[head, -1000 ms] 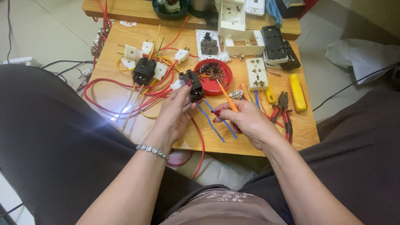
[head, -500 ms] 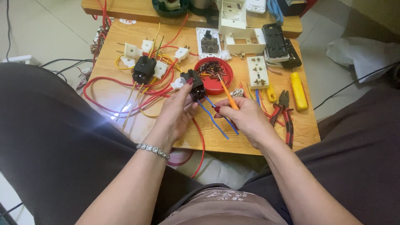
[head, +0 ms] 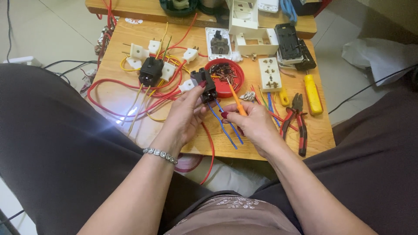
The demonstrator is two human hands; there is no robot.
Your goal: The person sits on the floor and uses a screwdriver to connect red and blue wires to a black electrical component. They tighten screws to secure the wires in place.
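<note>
My left hand (head: 185, 114) grips a small black switch module (head: 205, 85) with a red wire and blue wires (head: 223, 124) trailing from it. My right hand (head: 252, 124) holds a thin orange-handled screwdriver (head: 235, 98), its tip up over the red bowl of small screws (head: 226, 76). The two hands sit close together above the front of a low wooden table (head: 126, 39). A beaded bracelet (head: 160, 154) circles my left wrist.
On the table lie another black module (head: 150, 71) with white connectors and red and yellow wires, a white socket plate (head: 269, 74), black sockets (head: 289, 42), red-handled pliers (head: 296, 117), a yellow screwdriver (head: 312, 93). My dark-trousered knees flank the table.
The screwdriver tip has lifted away from the black module and now points toward the red bowl. My left hand still holds the module in nearly the same spot.
</note>
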